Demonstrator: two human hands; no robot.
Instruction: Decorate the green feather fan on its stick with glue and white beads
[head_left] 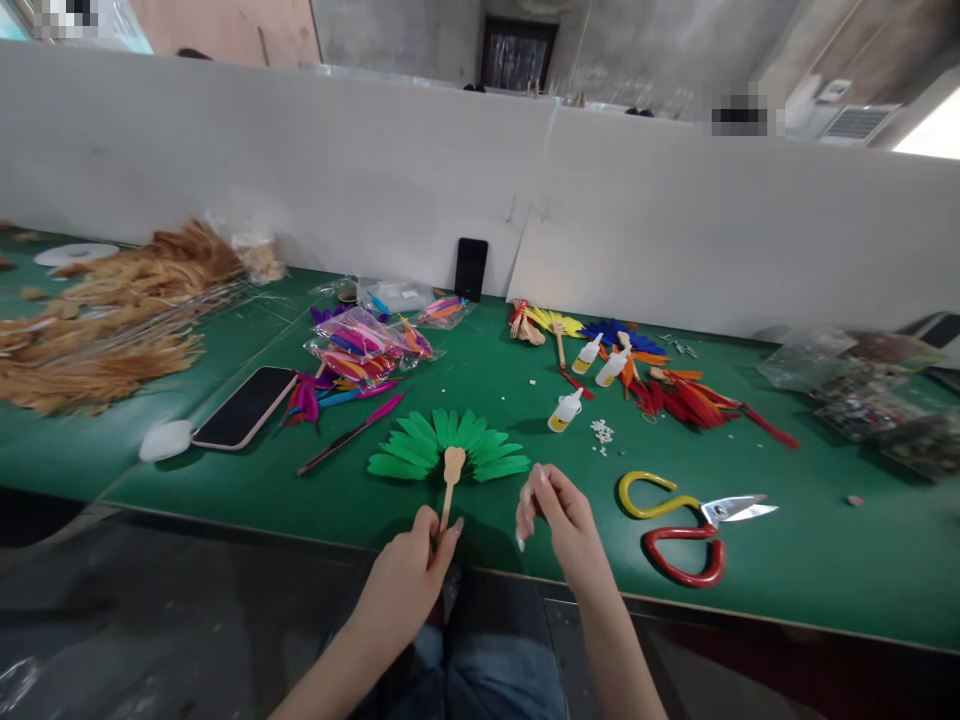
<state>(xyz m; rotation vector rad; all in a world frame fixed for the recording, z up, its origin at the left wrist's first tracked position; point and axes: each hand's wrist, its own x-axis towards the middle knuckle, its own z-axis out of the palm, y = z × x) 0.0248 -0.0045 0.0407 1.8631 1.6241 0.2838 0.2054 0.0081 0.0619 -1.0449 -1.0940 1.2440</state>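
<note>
A green feather fan (pixel 450 440) is spread open near the table's front edge, its wooden handle pointing toward me. My left hand (pixel 420 555) grips the lower end of that handle between thumb and curled fingers. Just right of the feathers is my right hand (pixel 553 505), raised with bent fingers; thumb and index finger come close together, and whether anything small is between them is too small to tell. Beyond it stands a glue bottle (pixel 564 411), beside a small pile of white beads (pixel 601 433).
Yellow-and-red scissors (pixel 705 515) lie at the right. Two more glue bottles, finished-looking fans and red feathers (pixel 697 400) are behind. Bagged feathers (pixel 360 345), a phone (pixel 244 408) and dry brown plumes (pixel 112 320) are at the left. A white partition (pixel 337 170) borders the green table (pixel 817 560).
</note>
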